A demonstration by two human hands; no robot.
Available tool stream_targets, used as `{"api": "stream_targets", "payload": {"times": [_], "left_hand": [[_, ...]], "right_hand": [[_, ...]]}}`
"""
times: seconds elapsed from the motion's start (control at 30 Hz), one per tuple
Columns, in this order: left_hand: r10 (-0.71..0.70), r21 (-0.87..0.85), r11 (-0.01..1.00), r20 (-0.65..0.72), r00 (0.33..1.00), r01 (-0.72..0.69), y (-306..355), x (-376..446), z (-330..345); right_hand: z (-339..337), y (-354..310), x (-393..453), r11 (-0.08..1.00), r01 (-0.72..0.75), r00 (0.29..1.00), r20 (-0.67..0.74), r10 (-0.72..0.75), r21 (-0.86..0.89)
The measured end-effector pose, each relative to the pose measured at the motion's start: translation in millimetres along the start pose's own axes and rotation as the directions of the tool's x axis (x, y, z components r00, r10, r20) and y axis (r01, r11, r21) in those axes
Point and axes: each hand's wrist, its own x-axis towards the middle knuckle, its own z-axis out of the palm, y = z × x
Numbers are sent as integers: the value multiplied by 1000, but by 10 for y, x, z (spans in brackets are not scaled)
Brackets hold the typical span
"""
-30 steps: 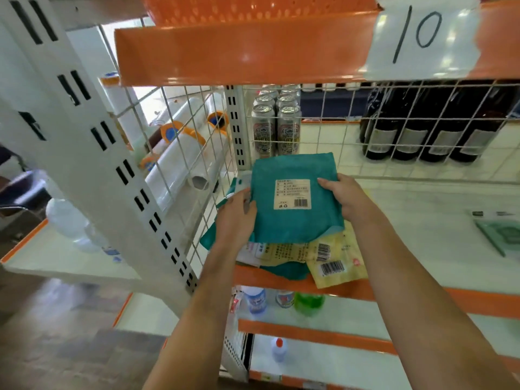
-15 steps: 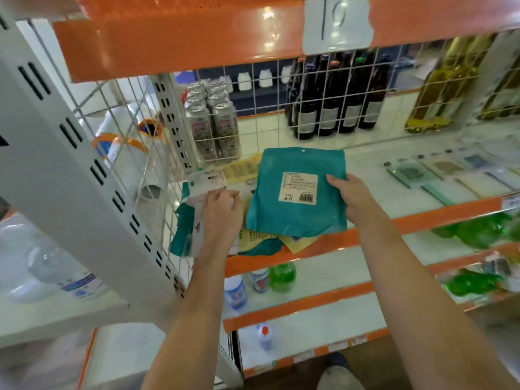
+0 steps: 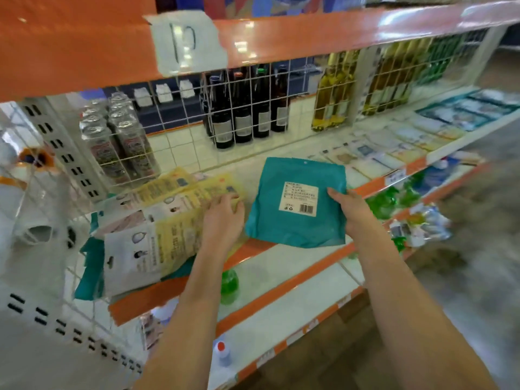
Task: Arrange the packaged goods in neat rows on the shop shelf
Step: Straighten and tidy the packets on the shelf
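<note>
A flat teal packet with a white barcode label hangs over the front edge of the white shelf. My right hand grips its right edge, thumb on top. To its left lies a loose pile of yellow-and-white packets with teal packets underneath. My left hand rests flat on the right end of that pile, fingers straight. Further right along the shelf, flat packets lie side by side in rows.
A wire grid backs the shelf, with cans and dark bottles behind it. An orange shelf edge with a paper label hangs overhead. Lower shelves hold green bottles. A white upright post stands at left.
My right hand has carried the teal packet rightward off the pile. My left hand has flattened onto the yellow packets. The view has swung to the right along the shelf.
</note>
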Motion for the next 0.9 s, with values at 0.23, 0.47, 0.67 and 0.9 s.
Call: {"api": "stream_targets", "payload": {"times": [0.23, 0.47, 0.67, 0.9], "left_hand": [[243, 11, 970, 75, 967, -245, 893, -50, 580], [294, -41, 956, 221, 930, -292, 1534, -130, 1336], [459, -75, 884, 329, 825, -461, 2074, -302, 1927], [583, -166, 798, 454, 673, -579, 2621, -439, 2430]], "right_hand": [[-1037, -307, -47, 997, 50, 985, -168, -40, 54], [-2025, -427, -232, 989, 116, 952, -293, -85, 92], [-2777, -409, -466, 986, 143, 895, -436, -91, 90], [-3365, -353, -683, 973, 186, 798, -598, -70, 135]]}}
